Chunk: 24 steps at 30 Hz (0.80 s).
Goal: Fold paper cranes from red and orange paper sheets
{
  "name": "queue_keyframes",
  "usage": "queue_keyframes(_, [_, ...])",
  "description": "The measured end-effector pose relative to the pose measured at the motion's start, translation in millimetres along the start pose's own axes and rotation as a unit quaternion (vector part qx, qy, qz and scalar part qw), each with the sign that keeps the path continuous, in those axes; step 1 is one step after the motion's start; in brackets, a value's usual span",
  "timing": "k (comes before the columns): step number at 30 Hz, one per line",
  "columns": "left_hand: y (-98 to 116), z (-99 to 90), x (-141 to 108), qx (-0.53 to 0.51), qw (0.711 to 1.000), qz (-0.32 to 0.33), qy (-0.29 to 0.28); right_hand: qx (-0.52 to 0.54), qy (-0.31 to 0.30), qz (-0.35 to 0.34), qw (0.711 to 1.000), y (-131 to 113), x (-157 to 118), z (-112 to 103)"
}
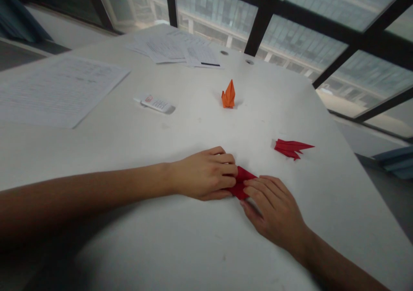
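Observation:
A piece of folded red paper lies on the white table between my two hands, partly covered by their fingers. From the left, my left hand is closed on it, its fingers bent over the paper's left side. My right hand grips the right side, fingertips on top and thumb at the near edge. Beyond the right hand, a red folded-paper figure with pointed ends rests on its side. Farther back stands an orange origami figure.
A white tube with printing lies left of the orange figure. Printed sheets cover the left side of the table, with more papers at the back. Dark-framed windows stand behind the far edge.

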<state>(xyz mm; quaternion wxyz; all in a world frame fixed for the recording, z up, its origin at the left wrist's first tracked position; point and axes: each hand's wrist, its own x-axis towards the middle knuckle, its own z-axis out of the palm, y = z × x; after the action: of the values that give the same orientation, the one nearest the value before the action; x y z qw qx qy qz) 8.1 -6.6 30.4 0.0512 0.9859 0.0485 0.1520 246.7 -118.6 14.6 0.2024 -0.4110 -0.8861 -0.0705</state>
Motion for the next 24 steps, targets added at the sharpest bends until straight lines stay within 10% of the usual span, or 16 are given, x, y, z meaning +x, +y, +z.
queue_keyframes(24, [17.0, 16.3, 3.9, -0.106, 0.963, -0.243, 0.055, 0.119, -0.01, 0.18, 0.976, 14.7, 10.3, 12.0])
